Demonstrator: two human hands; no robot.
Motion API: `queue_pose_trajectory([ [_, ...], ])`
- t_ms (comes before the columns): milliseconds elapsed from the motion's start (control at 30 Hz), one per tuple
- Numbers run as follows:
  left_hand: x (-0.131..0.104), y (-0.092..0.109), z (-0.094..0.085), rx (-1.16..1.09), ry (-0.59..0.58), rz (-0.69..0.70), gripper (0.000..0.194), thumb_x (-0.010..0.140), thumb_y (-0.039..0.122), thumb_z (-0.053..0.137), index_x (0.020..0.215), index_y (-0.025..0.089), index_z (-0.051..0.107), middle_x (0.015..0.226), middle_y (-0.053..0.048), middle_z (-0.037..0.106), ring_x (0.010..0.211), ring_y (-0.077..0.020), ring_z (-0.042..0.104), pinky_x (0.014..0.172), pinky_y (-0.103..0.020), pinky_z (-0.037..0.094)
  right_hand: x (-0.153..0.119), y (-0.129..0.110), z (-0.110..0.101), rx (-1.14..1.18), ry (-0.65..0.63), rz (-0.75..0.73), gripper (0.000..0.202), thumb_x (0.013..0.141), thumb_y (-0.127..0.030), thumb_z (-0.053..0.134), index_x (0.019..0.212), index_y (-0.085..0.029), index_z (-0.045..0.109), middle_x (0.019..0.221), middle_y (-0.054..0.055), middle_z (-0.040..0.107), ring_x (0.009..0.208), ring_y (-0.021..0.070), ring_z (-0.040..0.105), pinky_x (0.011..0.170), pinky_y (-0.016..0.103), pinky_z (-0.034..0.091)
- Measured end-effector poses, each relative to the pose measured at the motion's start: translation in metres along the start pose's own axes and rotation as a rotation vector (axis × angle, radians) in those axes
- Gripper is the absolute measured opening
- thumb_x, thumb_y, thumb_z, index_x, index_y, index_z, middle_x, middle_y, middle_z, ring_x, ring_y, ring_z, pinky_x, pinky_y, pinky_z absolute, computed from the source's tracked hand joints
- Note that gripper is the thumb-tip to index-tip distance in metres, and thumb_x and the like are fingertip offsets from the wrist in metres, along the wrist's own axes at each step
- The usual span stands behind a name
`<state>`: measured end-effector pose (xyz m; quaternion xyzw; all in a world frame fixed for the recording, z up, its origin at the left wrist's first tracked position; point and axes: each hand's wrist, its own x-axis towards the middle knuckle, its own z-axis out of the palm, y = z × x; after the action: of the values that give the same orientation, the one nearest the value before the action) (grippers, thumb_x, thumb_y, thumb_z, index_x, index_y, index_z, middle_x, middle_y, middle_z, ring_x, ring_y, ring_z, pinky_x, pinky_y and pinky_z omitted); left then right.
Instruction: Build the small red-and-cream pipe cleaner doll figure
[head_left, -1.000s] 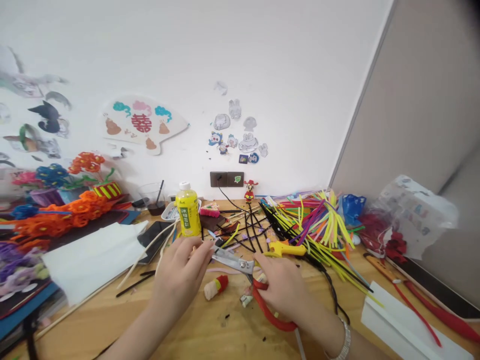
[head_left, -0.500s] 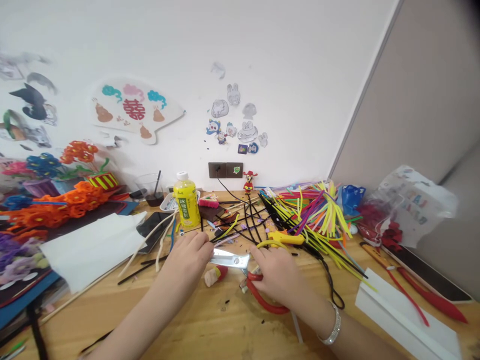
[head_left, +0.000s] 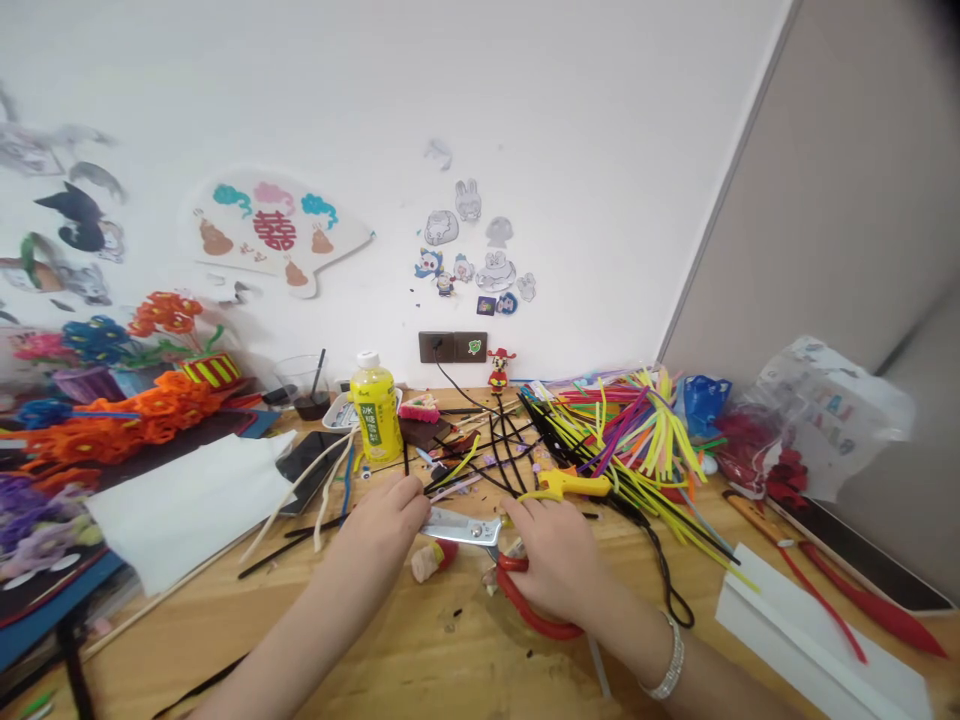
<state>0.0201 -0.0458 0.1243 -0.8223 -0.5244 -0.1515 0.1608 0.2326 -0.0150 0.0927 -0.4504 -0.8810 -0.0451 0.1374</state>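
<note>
My right hand [head_left: 559, 560] is wrapped around a pair of scissors; the red handle [head_left: 536, 612] loops below the palm and the silver blades [head_left: 461, 527] point left. Closed fingers of my left hand [head_left: 386, 520] are at the blades' tip, and whatever they pinch is hidden behind them. Just under the blades lies a small beige and red object [head_left: 429, 561]. Beyond my right hand sits a yellow glue gun [head_left: 574, 484], with a curved yellow strip beside the fingers.
Black pipe cleaners [head_left: 504, 440] criss-cross behind my hands, beside a colourful bundle of pipe cleaners [head_left: 652, 430]. A yellow bottle [head_left: 376, 410] stands left of centre. White paper [head_left: 195, 500] lies left, a folded white sheet [head_left: 817, 640] right. Orange pipe-cleaner flowers [head_left: 161, 405] fill the far left.
The whole scene has shifted slightly down in view. Both hands and the scissors keep nearly the same pose.
</note>
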Motion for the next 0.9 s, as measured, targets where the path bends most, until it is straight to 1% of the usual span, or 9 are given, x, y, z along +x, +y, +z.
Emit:
queue_pose_trajectory([
  [133,-0.001,-0.001,0.003,-0.02,0.027,0.0,0.021,0.083,0.012,0.043,0.066,0.014,0.056,0.072,-0.005,0.052,0.067,-0.0176,0.046,0.06,-0.029,0.039,0.0,0.001,-0.002,0.0,0.004,0.007,0.05,0.071,-0.046,0.054,0.112,-0.016,0.05,0.091,0.01,0.062,0.085,0.0257,0.055,0.07,0.033,0.036],
  [300,-0.001,-0.004,0.011,-0.065,0.077,-0.015,0.023,0.084,0.01,0.039,0.067,0.015,0.053,0.072,-0.003,0.051,0.067,-0.0164,0.047,0.061,-0.027,0.039,0.0,0.002,-0.002,0.006,0.021,0.004,0.048,0.071,-0.044,0.055,0.11,-0.017,0.051,0.091,0.009,0.062,0.084,0.0262,0.056,0.069,0.034,0.037],
  [467,-0.001,-0.003,0.014,-0.115,0.081,-0.059,0.024,0.087,0.015,0.034,0.07,0.016,0.051,0.073,-0.003,0.051,0.066,-0.015,0.049,0.06,-0.027,0.041,0.001,0.003,-0.002,-0.006,0.021,0.003,0.048,0.072,-0.047,0.053,0.11,-0.017,0.051,0.089,0.009,0.062,0.083,0.0249,0.056,0.068,0.032,0.037],
  [567,-0.001,-0.003,0.014,-0.165,0.09,-0.089,0.025,0.087,0.018,0.034,0.071,0.017,0.052,0.074,-0.003,0.051,0.067,-0.015,0.049,0.062,-0.027,0.041,0.001,0.003,-0.003,-0.008,0.019,0.003,0.048,0.073,-0.046,0.052,0.111,-0.017,0.051,0.091,0.009,0.062,0.083,0.0243,0.056,0.069,0.032,0.037],
  [700,0.0,-0.005,0.013,-0.112,0.123,-0.059,0.024,0.086,0.018,0.038,0.069,0.016,0.054,0.072,-0.004,0.054,0.07,-0.0175,0.049,0.065,-0.03,0.04,0.0,0.003,-0.004,-0.009,0.02,0.007,0.047,0.074,-0.045,0.051,0.112,-0.017,0.05,0.092,0.009,0.062,0.084,0.0247,0.056,0.069,0.033,0.038],
  [800,0.001,-0.008,0.011,-0.036,0.122,-0.024,0.022,0.084,0.017,0.041,0.07,0.017,0.057,0.075,-0.005,0.056,0.072,-0.0191,0.048,0.065,-0.032,0.038,0.0,0.003,-0.003,-0.018,0.018,0.002,0.046,0.074,-0.045,0.052,0.11,-0.017,0.051,0.092,0.009,0.063,0.083,0.0248,0.057,0.069,0.033,0.038],
  [900,0.002,-0.008,0.006,0.016,0.123,-0.033,0.021,0.084,0.017,0.042,0.07,0.017,0.058,0.079,-0.005,0.056,0.074,-0.0191,0.047,0.066,-0.032,0.038,0.0,0.004,-0.001,-0.014,0.02,-0.006,0.046,0.073,-0.045,0.054,0.109,-0.017,0.051,0.089,0.009,0.064,0.081,0.0243,0.057,0.066,0.032,0.038],
])
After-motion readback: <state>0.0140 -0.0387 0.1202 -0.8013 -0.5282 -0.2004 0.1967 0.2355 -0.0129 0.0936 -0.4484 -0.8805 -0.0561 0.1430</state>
